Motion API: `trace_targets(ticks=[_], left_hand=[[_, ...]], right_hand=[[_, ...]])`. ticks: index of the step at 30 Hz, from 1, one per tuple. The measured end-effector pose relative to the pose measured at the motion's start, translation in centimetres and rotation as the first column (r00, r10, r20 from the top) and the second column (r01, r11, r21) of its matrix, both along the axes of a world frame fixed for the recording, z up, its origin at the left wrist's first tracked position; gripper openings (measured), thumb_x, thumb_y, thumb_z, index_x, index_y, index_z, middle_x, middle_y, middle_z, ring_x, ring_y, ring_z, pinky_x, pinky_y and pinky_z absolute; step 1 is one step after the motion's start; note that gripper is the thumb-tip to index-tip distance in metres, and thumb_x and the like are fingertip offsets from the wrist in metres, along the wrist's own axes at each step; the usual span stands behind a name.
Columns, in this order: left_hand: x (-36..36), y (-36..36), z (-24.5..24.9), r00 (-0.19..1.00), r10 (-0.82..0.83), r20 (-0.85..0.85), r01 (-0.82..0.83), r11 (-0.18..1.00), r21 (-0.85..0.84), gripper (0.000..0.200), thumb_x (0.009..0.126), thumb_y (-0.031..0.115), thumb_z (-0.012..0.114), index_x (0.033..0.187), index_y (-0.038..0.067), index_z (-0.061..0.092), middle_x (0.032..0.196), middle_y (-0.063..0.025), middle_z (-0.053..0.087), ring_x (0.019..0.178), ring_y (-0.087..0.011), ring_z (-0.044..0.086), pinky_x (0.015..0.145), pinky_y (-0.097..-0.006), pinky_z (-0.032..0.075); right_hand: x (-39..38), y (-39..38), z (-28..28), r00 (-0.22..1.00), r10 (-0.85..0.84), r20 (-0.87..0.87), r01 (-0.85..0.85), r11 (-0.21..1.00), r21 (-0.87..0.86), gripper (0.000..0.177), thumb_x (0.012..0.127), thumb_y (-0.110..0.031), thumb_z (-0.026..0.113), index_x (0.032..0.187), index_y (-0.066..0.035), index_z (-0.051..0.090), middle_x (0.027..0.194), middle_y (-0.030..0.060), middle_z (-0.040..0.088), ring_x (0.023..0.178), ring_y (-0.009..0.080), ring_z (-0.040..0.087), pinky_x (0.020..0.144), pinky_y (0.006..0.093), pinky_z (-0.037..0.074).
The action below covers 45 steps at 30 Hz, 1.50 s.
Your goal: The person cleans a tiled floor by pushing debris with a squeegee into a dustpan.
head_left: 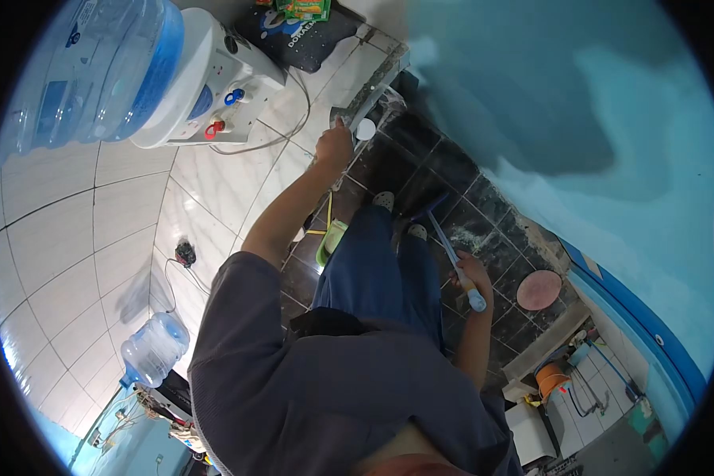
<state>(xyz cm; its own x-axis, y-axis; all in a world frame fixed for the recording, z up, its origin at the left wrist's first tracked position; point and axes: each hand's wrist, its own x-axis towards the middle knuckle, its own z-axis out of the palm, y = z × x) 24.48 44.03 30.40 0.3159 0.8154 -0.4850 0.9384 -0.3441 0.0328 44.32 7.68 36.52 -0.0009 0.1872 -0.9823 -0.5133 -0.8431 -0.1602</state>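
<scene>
My left hand (pixel 335 144) reaches to the edge of the tiled counter (pixel 282 170). Its fingers look curled at a small grey flat piece (pixel 341 116), but what they grip is hard to make out. Right beside those fingers is a white round object (pixel 365 129). On the other side, my right hand (pixel 472 274) is closed around the upper handle of a long-handled broom or squeegee (pixel 444 236). The pale blue end of that handle sticks out behind the hand. Its dark blue crosswise head is on the black tiled floor (pixel 420 163), just ahead of my feet.
A white water dispenser (pixel 238 87) with a large bottle (pixel 95 71) stands on the counter. Near it lies a dark Doraemon bag (pixel 297 40). A green dustpan-like object (pixel 332 242) is by my leg. A pink round piece (pixel 539 290) lies near the blue wall (pixel 547 87).
</scene>
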Motion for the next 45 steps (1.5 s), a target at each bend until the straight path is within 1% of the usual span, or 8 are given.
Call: trace_targets(ticks=[9,17,20,24,28,32,34,45], left_hand=[[0.7,3.5,1.8,0.996,-0.086,0.033,0.089,0.991,-0.097,0.052,0.083,0.012,0.038,0.132,0.002,0.025,0.091,-0.0210,0.061,0.083,-0.0348,0.060,0.070,-0.0427,0.049],[-4.7,6.5,-0.9,0.932,-0.002,0.363,-0.110,0.952,0.285,0.076,0.075,0.026,0.057,0.136,0.012,0.014,0.093,-0.0213,0.058,0.077,-0.0340,0.060,0.065,-0.0409,0.049],[-10.4,5.0,-1.3,0.938,0.074,0.339,-0.190,0.927,0.323,0.092,0.069,0.024,0.065,0.138,0.012,0.005,0.093,-0.0193,0.058,0.074,-0.0324,0.059,0.065,-0.0407,0.049],[-14.6,4.6,-2.7,0.958,0.043,0.285,-0.130,0.947,0.294,0.088,0.070,0.023,0.063,0.137,0.010,0.008,0.096,-0.0207,0.058,0.076,-0.0327,0.060,0.066,-0.0413,0.049],[-15.4,4.2,-3.0,0.961,0.094,0.262,-0.157,0.960,0.232,0.072,0.074,0.019,0.057,0.135,0.010,0.020,0.092,-0.0203,0.059,0.078,-0.0334,0.060,0.066,-0.0420,0.049],[-14.2,3.4,4.6,0.811,0.162,0.562,-0.429,0.819,0.382,0.069,0.074,0.020,0.058,0.133,0.014,0.023,0.093,-0.0193,0.059,0.075,-0.0345,0.059,0.065,-0.0423,0.048],[-14.8,3.4,7.3,0.827,0.153,0.541,-0.411,0.821,0.397,0.069,0.073,0.019,0.060,0.133,0.017,0.025,0.095,-0.0201,0.059,0.076,-0.0342,0.060,0.065,-0.0426,0.048],[-14.6,3.7,10.7,0.853,0.158,0.498,-0.407,0.798,0.444,0.068,0.073,0.017,0.059,0.132,0.019,0.027,0.093,-0.0192,0.060,0.076,-0.0346,0.059,0.067,-0.0440,0.049]], right_hand=[[0.4,0.5,0.0,0.998,0.069,0.000,-0.069,0.998,0.004,0.058,0.082,-0.005,0.035,0.136,-0.003,0.015,0.064,0.0144,0.054,0.044,0.0180,0.050,0.039,0.0286,0.042],[-1.7,-6.2,0.1,0.995,0.049,0.092,-0.037,0.991,-0.131,0.021,0.079,-0.015,0.049,0.083,0.004,0.058,0.063,0.0131,0.056,0.052,0.0209,0.058,0.044,0.0298,0.046],[-2.0,-14.1,-5.2,0.871,0.479,0.113,-0.481,0.877,-0.010,0.024,0.079,-0.017,0.050,0.083,0.006,0.058,0.064,0.0126,0.058,0.055,0.0240,0.059,0.047,0.0327,0.046],[-4.2,-16.6,-0.3,0.586,0.667,0.460,-0.696,0.705,-0.135,0.028,0.080,-0.020,0.051,0.079,0.007,0.059,0.071,0.0145,0.060,0.061,0.0240,0.058,0.052,0.0335,0.042],[-3.2,-18.0,10.5,0.794,0.480,0.373,-0.490,0.869,-0.074,0.028,0.082,-0.016,0.051,0.103,0.003,0.046,0.060,0.0138,0.049,0.048,0.0244,0.053,0.045,0.0356,0.039],[1.2,-26.5,15.6,0.396,0.537,0.745,-0.746,0.661,-0.080,0.026,0.087,-0.025,0.049,0.096,-0.001,0.046,0.061,0.0124,0.046,0.054,0.0172,0.049,0.049,0.0300,0.038],[3.7,-31.5,17.7,0.613,0.441,0.655,-0.557,0.830,-0.036,0.030,0.087,-0.031,0.048,0.094,-0.001,0.048,0.060,0.0091,0.046,0.055,0.0158,0.047,0.051,0.0289,0.038],[10.1,-19.8,27.1,0.602,0.417,0.681,-0.603,0.797,0.046,0.032,0.084,-0.033,0.056,0.081,-0.001,0.053,0.059,-0.0041,0.043,0.054,0.0057,0.037,0.049,0.0225,0.032]])
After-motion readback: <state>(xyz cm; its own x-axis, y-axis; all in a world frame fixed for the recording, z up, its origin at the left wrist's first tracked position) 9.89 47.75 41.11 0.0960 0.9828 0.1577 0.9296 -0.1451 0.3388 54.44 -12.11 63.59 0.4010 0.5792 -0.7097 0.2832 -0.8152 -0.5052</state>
